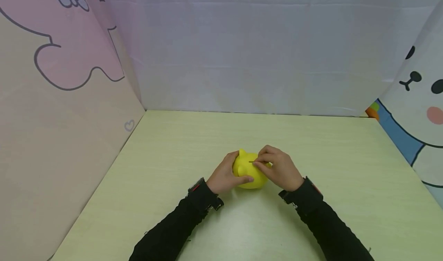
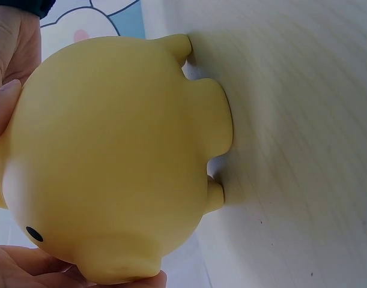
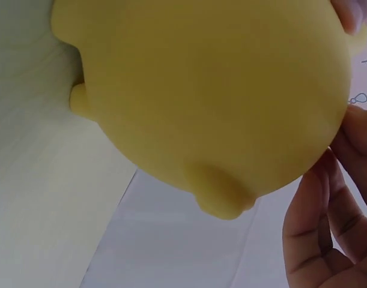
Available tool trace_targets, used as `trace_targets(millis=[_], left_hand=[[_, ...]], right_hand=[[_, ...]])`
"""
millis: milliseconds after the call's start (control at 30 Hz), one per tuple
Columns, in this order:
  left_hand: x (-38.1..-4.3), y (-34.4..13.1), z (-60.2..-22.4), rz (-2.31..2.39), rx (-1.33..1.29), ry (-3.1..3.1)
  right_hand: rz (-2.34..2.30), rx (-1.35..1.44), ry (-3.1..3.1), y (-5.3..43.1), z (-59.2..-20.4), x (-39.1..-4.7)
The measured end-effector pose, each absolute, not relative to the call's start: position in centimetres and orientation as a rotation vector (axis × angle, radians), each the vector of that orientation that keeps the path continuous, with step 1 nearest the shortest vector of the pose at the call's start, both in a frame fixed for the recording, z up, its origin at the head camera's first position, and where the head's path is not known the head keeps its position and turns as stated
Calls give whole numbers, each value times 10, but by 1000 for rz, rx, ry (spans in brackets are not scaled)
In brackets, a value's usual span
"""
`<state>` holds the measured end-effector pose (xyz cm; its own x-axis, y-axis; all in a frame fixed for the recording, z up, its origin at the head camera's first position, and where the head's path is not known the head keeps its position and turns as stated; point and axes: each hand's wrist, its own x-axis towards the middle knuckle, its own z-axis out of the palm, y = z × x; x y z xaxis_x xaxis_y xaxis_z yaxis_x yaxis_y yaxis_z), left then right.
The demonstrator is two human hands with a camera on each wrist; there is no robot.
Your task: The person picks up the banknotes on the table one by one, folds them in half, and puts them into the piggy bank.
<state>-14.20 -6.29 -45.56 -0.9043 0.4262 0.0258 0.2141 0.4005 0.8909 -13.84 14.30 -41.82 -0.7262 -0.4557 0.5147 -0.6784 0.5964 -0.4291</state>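
Observation:
A yellow piggy bank [image 1: 254, 182] stands on the table, its snout [image 2: 120, 258] towards the left and its tail [image 3: 222, 198] towards the right. My left hand [image 1: 225, 175] grips it from the snout side, the thumb along the near flank and the fingers round the head. At the top, my right hand [image 1: 279, 167] has thumb and index finger brought together beside a thin dark slot [image 1: 251, 161]. In the right wrist view those fingertips [image 3: 318, 171] are right at the yellow surface. I cannot tell whether they pinch something small.
The pale wooden table [image 1: 194, 138] runs back to a white cloth wall [image 1: 242, 61]. A cartoon-printed panel [image 1: 69, 138] rises on the left, and another printed panel [image 1: 425, 118] closes the right side. Black sleeves with wrist straps cover both forearms.

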Motion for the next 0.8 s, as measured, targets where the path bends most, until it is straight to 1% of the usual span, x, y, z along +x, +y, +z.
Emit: trace_targets(millis=[500,800], left_hand=[[-141,-63,-455,1506,580,2448],[-141,-63,-453,1521,569,2439]], right_hand=[[936,936,-2500,141,-417,-143],[852,944,-2492,139,-417,-143]])
